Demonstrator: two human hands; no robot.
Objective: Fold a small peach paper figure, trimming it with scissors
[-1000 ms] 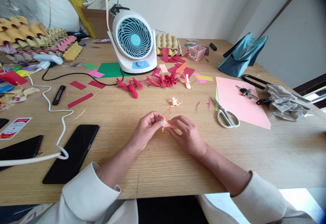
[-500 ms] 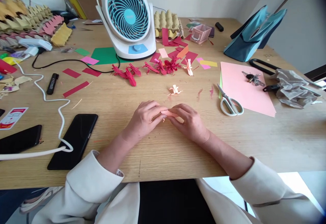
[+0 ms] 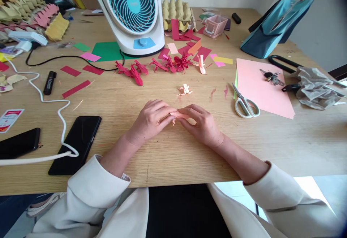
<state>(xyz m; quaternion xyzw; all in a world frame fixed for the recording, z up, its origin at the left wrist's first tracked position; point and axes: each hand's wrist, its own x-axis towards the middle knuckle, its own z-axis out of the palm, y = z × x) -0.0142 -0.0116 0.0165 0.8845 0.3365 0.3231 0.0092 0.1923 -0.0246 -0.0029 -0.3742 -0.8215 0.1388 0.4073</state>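
A small light-pink paper piece (image 3: 179, 114) is pinched between both hands above the wooden table. My left hand (image 3: 153, 119) has its fingers closed on the paper's left end, and a thin curled bit hangs below the fingertips. On the paper's right end, the fingers of my right hand (image 3: 202, 124) are closed too. Beyond the hands lies a pale pink twisted paper shape (image 3: 185, 89). Farther back are several crumpled red paper shapes (image 3: 135, 73) and another pale pink one (image 3: 201, 64). Fingers hide part of the held paper.
White-handled scissors (image 3: 246, 107) lie right, beside pink sheets (image 3: 262, 90) with keys (image 3: 272, 77). A white fan (image 3: 135, 14) stands behind. Left are a black phone (image 3: 76, 146), a white cable (image 3: 63, 122) and a marker (image 3: 50, 83). A blue bag (image 3: 271, 32) stands back right.
The view has shifted slightly, so the table's objects appear higher in the picture. Both hands keep hold of the paper, with the curled bit below it now showing more.
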